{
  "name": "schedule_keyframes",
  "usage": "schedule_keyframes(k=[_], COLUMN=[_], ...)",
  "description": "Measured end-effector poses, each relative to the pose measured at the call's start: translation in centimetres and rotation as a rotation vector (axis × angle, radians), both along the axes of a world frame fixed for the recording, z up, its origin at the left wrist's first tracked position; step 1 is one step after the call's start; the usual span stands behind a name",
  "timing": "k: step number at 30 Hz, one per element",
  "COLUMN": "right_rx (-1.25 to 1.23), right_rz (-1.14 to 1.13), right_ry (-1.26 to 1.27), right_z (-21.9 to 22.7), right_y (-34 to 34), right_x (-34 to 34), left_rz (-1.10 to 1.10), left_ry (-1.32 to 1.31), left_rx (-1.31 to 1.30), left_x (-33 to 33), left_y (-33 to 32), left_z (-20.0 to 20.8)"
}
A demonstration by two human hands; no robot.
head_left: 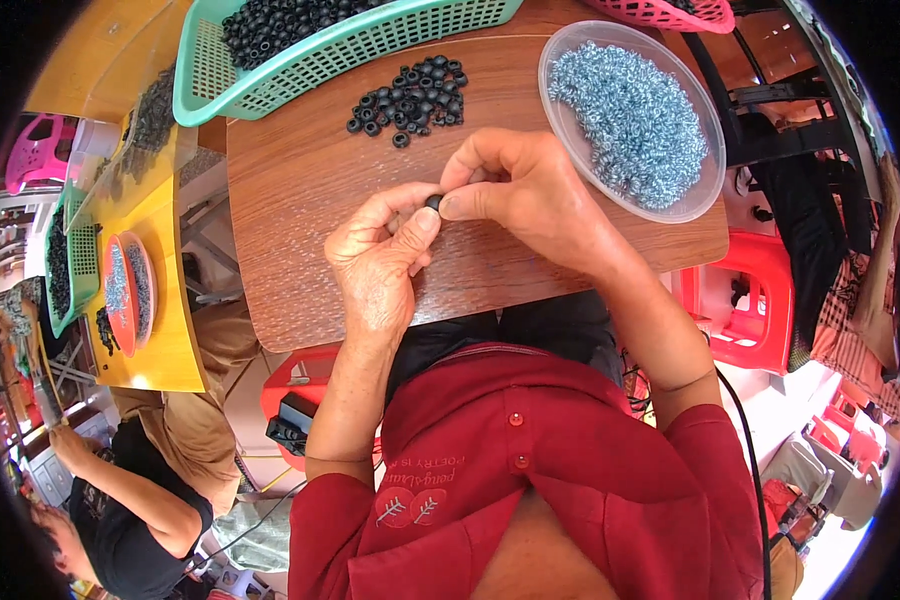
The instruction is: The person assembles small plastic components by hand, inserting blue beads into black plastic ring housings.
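A small round black hollow piece [433,202], like a bead or cap, sits between both hands above the brown wooden table [295,210]. My left hand [375,255] pinches it from the left between thumb and fingers. From the right, the thumb and forefinger of my right hand [530,185] close against the same piece; whether a smaller part is between them is hidden. Beyond the hands lies a loose pile of similar black pieces [415,95]. Right of that, a clear plastic tub [660,213] holds many small shiny silver-blue pieces [630,125], like tiny rings or coils.
A green plastic basket [355,52] full of black pieces stands at the table's far edge, with a pink basket [670,14] at far right. Red stools [755,310] flank me. On the left, another person [140,500] sits by a yellow table [175,350] with similar containers.
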State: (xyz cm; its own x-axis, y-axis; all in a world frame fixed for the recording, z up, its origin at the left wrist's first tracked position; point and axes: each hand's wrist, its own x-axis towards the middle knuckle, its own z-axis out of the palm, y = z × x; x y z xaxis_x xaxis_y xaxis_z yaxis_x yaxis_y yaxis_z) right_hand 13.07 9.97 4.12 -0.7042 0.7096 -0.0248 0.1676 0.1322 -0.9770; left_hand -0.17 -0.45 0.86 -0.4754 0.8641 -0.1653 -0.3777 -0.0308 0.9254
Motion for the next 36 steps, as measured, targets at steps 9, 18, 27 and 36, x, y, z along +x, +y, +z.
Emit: schedule_keyframes(k=[9,18,27,36], right_rx=[-0.273,0.216,1.022,0.975], right_rz=[-0.134,-0.331,-0.285,-0.257], right_ry=[-0.038,0.28,0.028,0.039], right_z=[-1.0,-2.7,-2.3,-3.5], right_y=[0.1,-2.4,-3.0,-3.2], right_x=[-0.2,-0.3,-0.1,-0.7], left_rz=[-0.066,-0.06,-0.036,-0.066], left_ry=[-0.166,-0.698,-0.706,-0.781], left_rx=[0.078,0.083,0.091,0.142], left_x=[0.5,-0.2,0.3,1.1], left_y=[0.6,2.1,2.2,2.1], left_z=[-0.9,-1.1,-0.6,-0.2])
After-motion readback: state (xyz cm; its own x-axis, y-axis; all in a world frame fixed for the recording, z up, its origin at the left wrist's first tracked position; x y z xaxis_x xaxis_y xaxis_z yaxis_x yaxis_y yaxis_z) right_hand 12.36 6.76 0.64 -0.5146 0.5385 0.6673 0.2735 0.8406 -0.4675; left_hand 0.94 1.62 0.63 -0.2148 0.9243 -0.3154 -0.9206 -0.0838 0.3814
